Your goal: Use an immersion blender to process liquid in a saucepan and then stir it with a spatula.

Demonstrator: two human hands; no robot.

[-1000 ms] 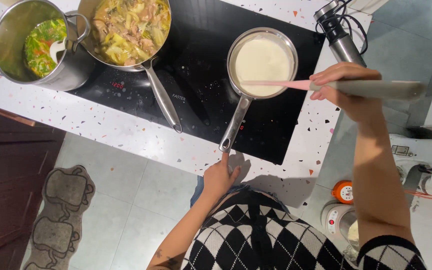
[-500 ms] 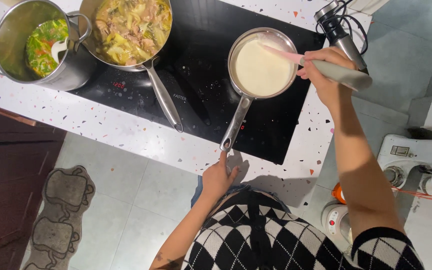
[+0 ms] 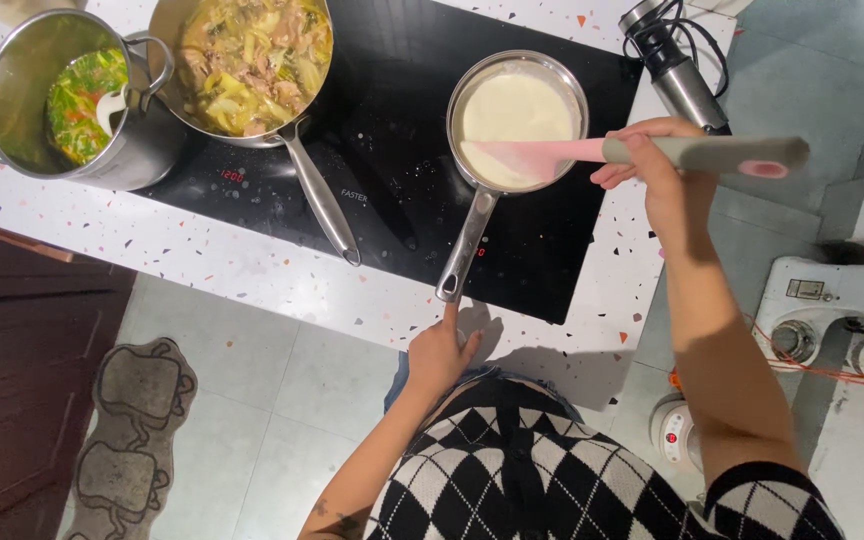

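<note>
Your right hand [image 3: 667,165] has its fingers wrapped around the grey handle of a pink spatula [image 3: 642,152], held level so the blade rests over the near rim of the small saucepan [image 3: 519,120]. The pan sits on the right side of the black cooktop [image 3: 392,180], filled with a smooth, pale cream sauce [image 3: 512,110] that shows no lumps and no visible bubbling. Your left hand [image 3: 442,350] is down at the counter [image 3: 252,280] edge, its fingers loosely bunched with one fingertip touching the end of the saucepan's long handle rather than gripping it.

Judging by how things lie, the stirring looks well advanced: the sauce is already even in colour and texture, and the spatula blade sits at the surface near the rim rather than deep in the pan. What seems left is finishing the sauce and taking the pan off the heat; it is not yet lifted or tipped.

To the left, a wide pan of pale stew [image 3: 252,60] stands on the cooktop, and a steel pot with greens [image 3: 62,100] sits beside it on the counter. A hand blender [image 3: 677,70] lies just beyond the saucepan.
</note>
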